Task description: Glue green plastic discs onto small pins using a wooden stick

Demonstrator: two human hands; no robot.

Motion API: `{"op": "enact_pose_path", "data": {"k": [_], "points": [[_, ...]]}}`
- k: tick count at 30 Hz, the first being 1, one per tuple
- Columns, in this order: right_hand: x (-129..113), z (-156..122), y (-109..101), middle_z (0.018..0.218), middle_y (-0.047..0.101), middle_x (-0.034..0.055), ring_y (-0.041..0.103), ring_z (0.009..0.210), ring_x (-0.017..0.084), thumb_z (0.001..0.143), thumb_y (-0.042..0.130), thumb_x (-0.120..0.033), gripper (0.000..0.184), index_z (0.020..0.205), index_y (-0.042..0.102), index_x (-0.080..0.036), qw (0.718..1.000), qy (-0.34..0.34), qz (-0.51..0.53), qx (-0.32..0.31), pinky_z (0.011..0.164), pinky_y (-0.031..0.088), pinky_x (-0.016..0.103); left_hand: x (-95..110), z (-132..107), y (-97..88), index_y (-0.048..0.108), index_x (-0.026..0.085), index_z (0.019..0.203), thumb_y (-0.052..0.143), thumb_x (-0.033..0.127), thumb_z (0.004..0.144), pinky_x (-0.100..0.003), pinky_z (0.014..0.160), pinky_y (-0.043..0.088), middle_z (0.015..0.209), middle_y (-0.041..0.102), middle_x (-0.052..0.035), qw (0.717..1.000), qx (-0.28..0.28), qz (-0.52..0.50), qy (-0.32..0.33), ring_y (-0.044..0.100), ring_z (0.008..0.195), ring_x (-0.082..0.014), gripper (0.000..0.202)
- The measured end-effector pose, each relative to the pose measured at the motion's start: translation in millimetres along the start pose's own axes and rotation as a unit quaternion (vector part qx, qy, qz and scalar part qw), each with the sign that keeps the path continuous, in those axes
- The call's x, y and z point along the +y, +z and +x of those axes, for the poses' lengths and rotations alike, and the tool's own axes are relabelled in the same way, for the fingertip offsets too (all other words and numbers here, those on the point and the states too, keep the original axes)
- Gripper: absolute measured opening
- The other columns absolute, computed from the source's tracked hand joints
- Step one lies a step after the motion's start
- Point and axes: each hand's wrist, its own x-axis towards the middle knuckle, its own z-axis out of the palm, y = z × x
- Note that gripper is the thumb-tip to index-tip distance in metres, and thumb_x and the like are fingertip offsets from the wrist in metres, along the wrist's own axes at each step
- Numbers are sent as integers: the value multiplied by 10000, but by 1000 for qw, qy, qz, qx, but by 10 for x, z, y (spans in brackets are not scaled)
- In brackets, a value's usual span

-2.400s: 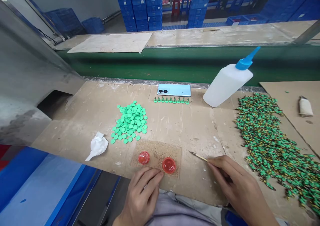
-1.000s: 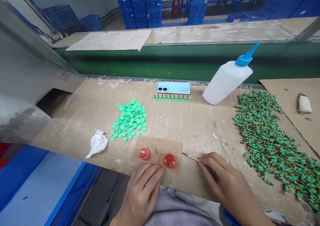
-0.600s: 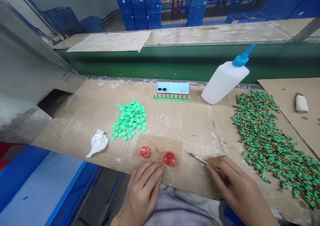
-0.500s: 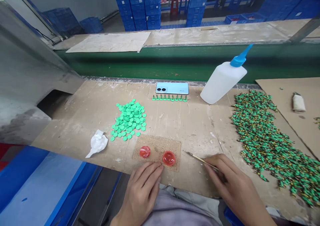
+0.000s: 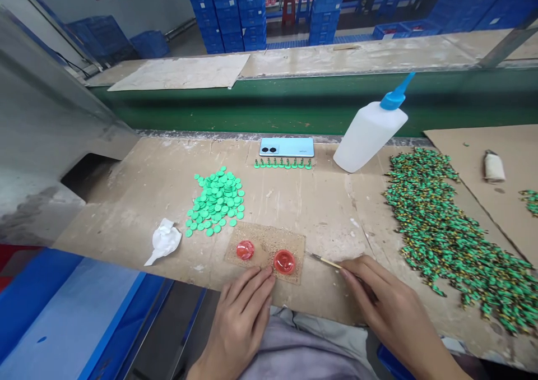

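Wooden-handled pick point(image 5: 330, 263) lies pinched in the right hand's point(image 5: 378, 290) fingers, its tip drawn back to just off the cork pad's point(image 5: 296, 245) right edge; the left hand point(image 5: 239, 327), fingers loosely together, rests at the pad's near edge beside a red plastic cap point(image 5: 284, 262).

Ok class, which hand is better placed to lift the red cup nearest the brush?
Probably the left hand: empty, its fingertips on the cork mat beside that red cup, while the right hand holds the thin brush.
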Motion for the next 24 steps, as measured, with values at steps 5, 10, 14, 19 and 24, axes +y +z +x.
{"op": "enact_pose_path", "data": {"k": [5,10,14,19,24], "points": [[4,-107,-87,956,728,25,744,828,165,1102,499,-254,142,1150,632,-263,1000,13,7,12,718,572,255,-9,-3,19,629,148,1408,519,98,1054,-353,1027,453,1423,714,-71,1000,-6,10,6,583,1343,-231,373],[-7,-106,-8,927,707,12,725,762,163,1105,497,-266,131,1125,626,-257,999,4,-36,5,667,544,276,10,-24,45,619,161,1427,513,124,1062,-384,1058,454,1429,709,-76,1000,-2,26,4,583,1356,-252,382],[-34,-57,63,962,699,7,721,793,165,1097,518,-261,97,1130,610,-259,999,-1,-47,-19,680,530,283,24,-13,46,603,156,1432,516,89,1049,-379,1087,455,1449,695,-81,1000,-6,16,7,566,1402,-240,398],[-41,-13,135,977,691,24,696,850,189,1095,512,-241,103,1093,615,-245,1000,-3,-24,2,751,526,311,23,-24,69,600,141,1410,531,42,1024,-379,1112,491,1430,701,-105,1000,6,5,0,577,1414,-234,404],[-104,6,160,959,670,52,654,883,220,1062,552,-193,107,1058,653,-229,999,25,13,33,801,527,345,5,-65,41,638,150,1349,555,15,989,-354,1078,534,1313,739,-114,998,62,-10,13,659,1283,-229,393]]}}
